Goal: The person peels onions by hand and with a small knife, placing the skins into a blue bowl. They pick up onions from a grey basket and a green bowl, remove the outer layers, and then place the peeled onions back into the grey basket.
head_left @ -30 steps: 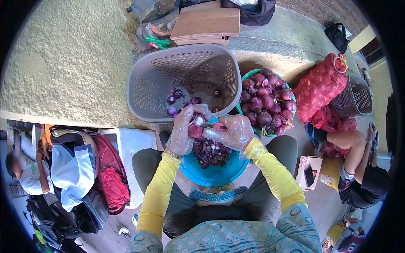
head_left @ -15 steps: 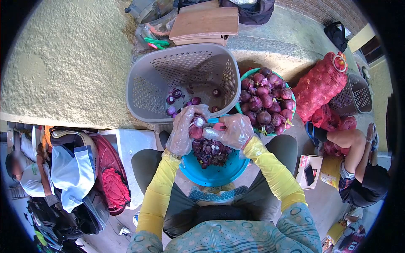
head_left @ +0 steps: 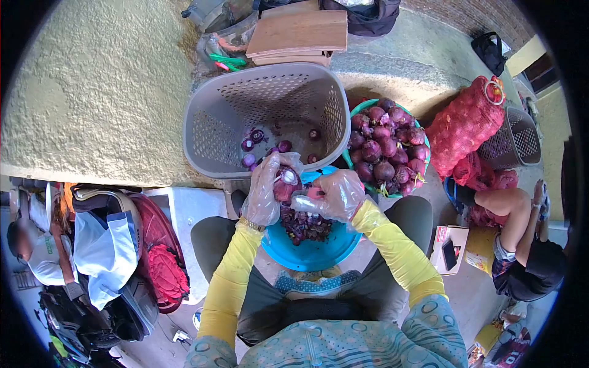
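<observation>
Rough yellowish plaster and concrete floor surround you where you sit. Your left hand [head_left: 265, 191], in a thin clear plastic glove, grips a round purple onion with a white cut end [head_left: 284, 184] just above the round blue plastic bowl [head_left: 310, 253] on your lap. Your right hand [head_left: 337, 195], gloved the same way, is clenched on a small pink-handled tool [head_left: 315, 192] that looks like a knife, its tip at the onion. You seem to be midway through trimming and peeling; the next stroke calls for a steady hold and a short cut away from your left fingers.

That blue bowl holds a heap of dark purple skins and trimmings [head_left: 305, 224]. Beyond it, the grey perforated plastic basket [head_left: 208, 132] contains only a few peeled onions [head_left: 261, 146]. Right of the blue bowl, a teal basin [head_left: 347, 161] is piled with unpeeled purple onions [head_left: 385, 147], and further right lies a red mesh sack [head_left: 464, 126].
</observation>
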### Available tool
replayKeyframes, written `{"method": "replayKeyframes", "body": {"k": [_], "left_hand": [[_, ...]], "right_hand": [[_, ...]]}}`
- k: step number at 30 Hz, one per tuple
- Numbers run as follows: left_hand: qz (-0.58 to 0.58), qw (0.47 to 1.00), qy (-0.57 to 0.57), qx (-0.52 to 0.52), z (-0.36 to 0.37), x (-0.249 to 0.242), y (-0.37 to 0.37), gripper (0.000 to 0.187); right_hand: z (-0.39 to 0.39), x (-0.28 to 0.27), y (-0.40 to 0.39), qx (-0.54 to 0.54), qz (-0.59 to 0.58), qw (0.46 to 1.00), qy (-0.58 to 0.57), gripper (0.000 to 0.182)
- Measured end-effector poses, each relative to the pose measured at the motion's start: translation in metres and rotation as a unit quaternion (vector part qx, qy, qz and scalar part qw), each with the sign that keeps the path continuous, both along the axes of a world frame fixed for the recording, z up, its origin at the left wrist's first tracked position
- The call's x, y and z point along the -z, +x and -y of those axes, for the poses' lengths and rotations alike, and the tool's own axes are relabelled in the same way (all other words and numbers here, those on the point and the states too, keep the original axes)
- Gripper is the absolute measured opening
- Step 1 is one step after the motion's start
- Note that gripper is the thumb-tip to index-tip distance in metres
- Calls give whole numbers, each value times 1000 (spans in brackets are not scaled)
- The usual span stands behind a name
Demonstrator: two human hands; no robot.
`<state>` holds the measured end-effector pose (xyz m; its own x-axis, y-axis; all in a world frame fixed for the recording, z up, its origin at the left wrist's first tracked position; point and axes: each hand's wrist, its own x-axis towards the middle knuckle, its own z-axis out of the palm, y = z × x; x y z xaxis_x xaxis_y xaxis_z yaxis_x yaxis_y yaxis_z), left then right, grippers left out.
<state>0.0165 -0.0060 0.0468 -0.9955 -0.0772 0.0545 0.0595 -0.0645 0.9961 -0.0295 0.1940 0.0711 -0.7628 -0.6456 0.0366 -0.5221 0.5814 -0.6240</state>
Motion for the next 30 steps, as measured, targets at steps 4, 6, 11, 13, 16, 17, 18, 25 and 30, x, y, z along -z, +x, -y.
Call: {"method": "replayKeyframes", "body": {"k": [4, 6, 11, 13, 16, 17, 18, 25, 30], "left_hand": [[7, 999, 48, -15, 6, 4, -4, 46], [46, 989, 132, -52, 5, 2, -4, 46], [90, 959, 243, -112, 15, 4, -3, 48], [75, 968, 212, -112, 17, 4, -3, 48], [57, 977, 178, -108, 14, -9, -1, 49], [51, 978, 177, -102, 11, -13, 0, 49], [51, 977, 178, -102, 11, -12, -1, 49], [-7, 995, 44, -84, 12, -2, 1, 49], [61, 965, 246, -65, 12, 0, -3, 49]], "right_hand": [[-3, 18, -3, 18, 85, 987, -134, 53], [-3, 27, -5, 71, 302, 921, -236, 48], [-8, 23, -9, 68, 521, 773, -356, 44], [-8, 31, -11, 38, 533, 745, -399, 48], [-2, -1, -6, 92, 571, 664, -473, 54], [-1, -15, -5, 175, 591, 608, -500, 57], [0, -17, -6, 211, 613, 609, -458, 53], [-3, 4, -5, 160, 589, 666, -429, 46], [-5, 1, -8, 200, 493, 722, -442, 37]]}}
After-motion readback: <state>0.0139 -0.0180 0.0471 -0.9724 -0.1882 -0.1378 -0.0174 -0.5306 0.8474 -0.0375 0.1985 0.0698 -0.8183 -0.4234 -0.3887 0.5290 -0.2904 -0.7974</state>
